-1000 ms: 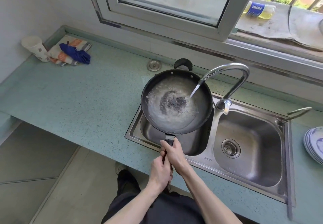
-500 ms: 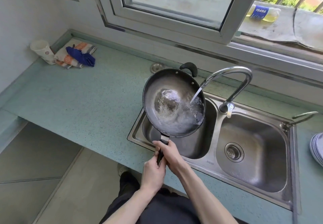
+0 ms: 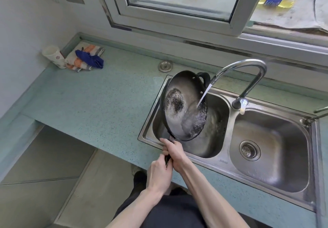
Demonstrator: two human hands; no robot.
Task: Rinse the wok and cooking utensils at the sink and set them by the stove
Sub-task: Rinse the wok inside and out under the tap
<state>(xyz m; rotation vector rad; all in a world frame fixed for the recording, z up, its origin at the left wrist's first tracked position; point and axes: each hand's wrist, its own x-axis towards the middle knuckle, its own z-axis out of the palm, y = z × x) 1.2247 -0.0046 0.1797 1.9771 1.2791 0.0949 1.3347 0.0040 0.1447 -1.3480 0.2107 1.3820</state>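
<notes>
You hold the wok point(image 3: 184, 106) tipped steeply over the left basin of the sink point(image 3: 224, 161), both hands clamped round its long handle at 6 o'clock: right hand point(image 3: 174, 154) higher up, fingers wrapped tight; left hand point(image 3: 159, 173) just below it, closed on the handle's end. The tap point(image 3: 248, 67), arching in from 2 o'clock, drops its stream onto the wok's lower right wall, and water slides out over the rim into the basin.

The risks come from the tilt and the wet. A dark burnt patch sits at the wok's centre, away from the stream, so it may go unrinsed. Water hitting a steep wall can spray across the surface point(image 3: 99, 103) toward 9 o'clock, or down your front. The handle is short of room for two hands; a wet palm slipping would let the pan swing and strike the basin edge or the tap spout, which hangs just beside the loop handle at 12 o'clock. No other utensils are in view.
</notes>
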